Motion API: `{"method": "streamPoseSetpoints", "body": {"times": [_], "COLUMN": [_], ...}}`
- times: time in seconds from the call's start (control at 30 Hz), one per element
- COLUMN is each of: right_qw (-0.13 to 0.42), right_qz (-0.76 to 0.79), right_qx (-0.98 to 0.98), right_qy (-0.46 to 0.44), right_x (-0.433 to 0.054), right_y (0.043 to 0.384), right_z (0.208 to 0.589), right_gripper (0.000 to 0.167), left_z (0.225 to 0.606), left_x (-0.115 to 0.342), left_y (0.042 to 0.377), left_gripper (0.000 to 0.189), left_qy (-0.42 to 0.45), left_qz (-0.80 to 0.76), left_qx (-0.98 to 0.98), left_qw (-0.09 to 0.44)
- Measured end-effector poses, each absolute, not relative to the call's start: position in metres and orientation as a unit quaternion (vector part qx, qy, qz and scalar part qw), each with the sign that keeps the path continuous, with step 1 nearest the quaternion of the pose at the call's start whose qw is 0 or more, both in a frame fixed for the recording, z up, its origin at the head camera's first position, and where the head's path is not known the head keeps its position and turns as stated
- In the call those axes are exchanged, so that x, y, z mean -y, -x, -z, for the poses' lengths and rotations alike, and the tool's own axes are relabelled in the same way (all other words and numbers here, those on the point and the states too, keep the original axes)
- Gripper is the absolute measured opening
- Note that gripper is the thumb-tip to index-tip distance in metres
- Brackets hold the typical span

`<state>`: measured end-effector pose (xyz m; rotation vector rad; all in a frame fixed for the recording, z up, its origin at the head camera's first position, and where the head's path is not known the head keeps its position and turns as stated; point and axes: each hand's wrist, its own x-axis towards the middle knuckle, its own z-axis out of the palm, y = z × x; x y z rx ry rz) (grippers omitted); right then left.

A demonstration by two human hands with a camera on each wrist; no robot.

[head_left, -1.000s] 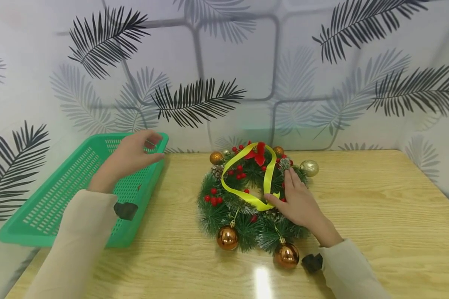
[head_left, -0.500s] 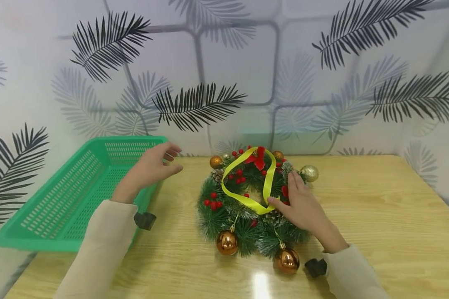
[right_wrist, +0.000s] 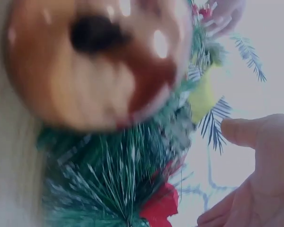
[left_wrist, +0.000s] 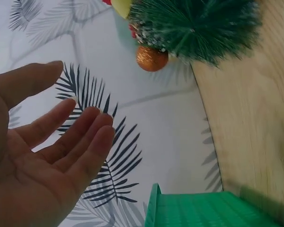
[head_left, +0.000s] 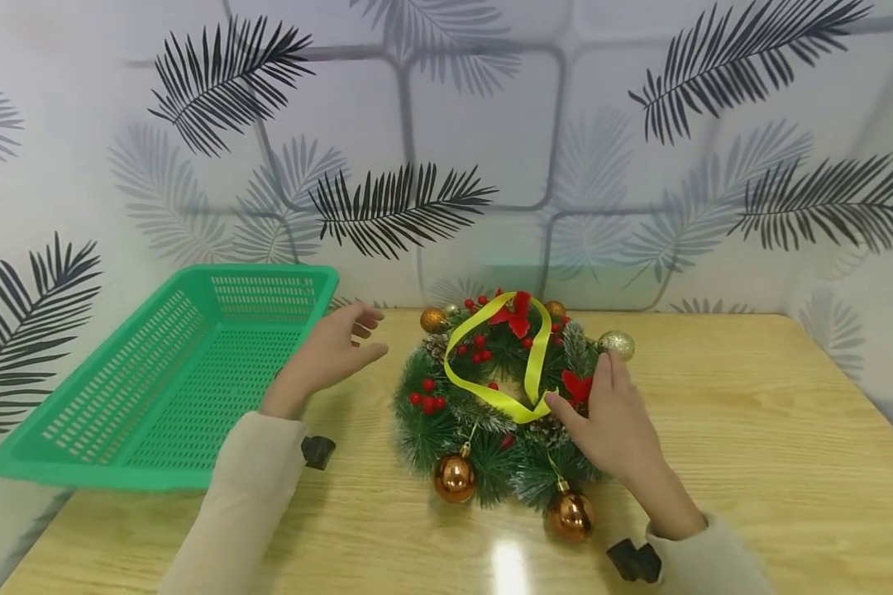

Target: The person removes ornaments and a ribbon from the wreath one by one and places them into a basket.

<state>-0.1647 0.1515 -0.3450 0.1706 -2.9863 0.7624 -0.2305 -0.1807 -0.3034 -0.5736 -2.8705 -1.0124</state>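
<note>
A green Christmas wreath (head_left: 424, 438) with red berries and red flowers lies on the wooden table. A loop of yellow ribbon (head_left: 502, 402) rests over its top. My right hand (head_left: 618, 430) is at the wreath's right side, fingers mostly straight, the thumb near the ribbon's end; whether it touches is unclear. Between the basket and the wreath, my left hand (head_left: 331, 355) hovers with loosely bent fingers, holding nothing in the left wrist view. Two shiny copper baubles (head_left: 454, 478) hang at the wreath's front. A large copper bauble (right_wrist: 99, 66) blocks much of the right wrist view.
A green plastic basket (head_left: 119, 477) stands at the left, partly behind the left forearm. A gold glitter bauble (head_left: 618, 345) sits at the wreath's back right. Behind the table (head_left: 752, 413) rises a wall covering (head_left: 484, 132) with a leaf print.
My left hand has moved right, from over the basket toward the wreath. My right hand has shifted slightly right, uncovering a red flower. The ribbon and wreath look nearly unchanged.
</note>
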Motion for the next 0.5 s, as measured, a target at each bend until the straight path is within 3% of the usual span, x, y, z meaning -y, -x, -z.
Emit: {"method": "streamPoseSetpoints", "body": {"times": [0.17,0.3,0.5], "right_qw": [0.03,0.001,-0.013], "right_qz": [-0.259,-0.28,-0.279], "right_qx": [0.965,0.96,0.96], "right_qy": [-0.023,0.005,0.023], "right_x": [-0.145,-0.138,-0.128], "right_y": [0.159,0.16,0.166], "right_z": [0.345,0.347,0.357], "right_gripper": [0.101,0.106,0.102], "left_z": [0.306,0.319,0.335], "left_x": [0.171,0.168,0.169], "left_y": [0.231,0.232,0.234], "left_gripper": [0.041,0.04,0.037], "left_qy": [0.177,0.167,0.152], "left_qz": [0.35,0.368,0.394], "left_qx": [0.919,0.915,0.906], "left_qw": [0.029,0.025,0.035]}}
